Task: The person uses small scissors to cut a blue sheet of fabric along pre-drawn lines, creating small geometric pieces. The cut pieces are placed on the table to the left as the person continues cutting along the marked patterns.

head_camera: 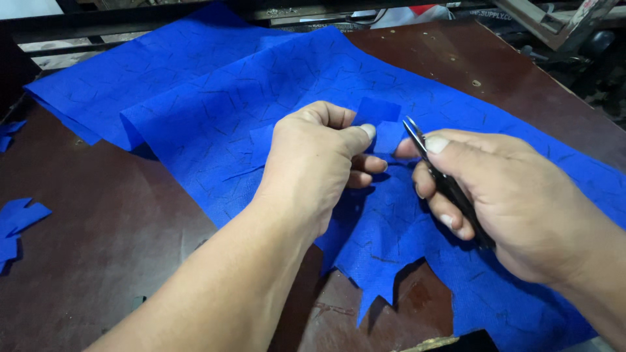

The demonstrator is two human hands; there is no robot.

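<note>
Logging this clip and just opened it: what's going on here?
A person is cutting blue fabric spread over a dark brown table. The left hand pinches a small blue flap of the cloth and lifts it. The right hand holds small snips, blades at the flap's edge. The sheet is covered in thin dark marked lines and its near edge is cut jagged. Blue offcuts lie at the table's left.

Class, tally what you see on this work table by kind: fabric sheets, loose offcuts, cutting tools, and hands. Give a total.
Large blue fabric sheet: 1
Small blue cut piece pinched by left hand: 1
Blue offcut clusters at table's left edge: 2
Thread snips in right hand: 1
Hands: 2
Total: 7
</note>
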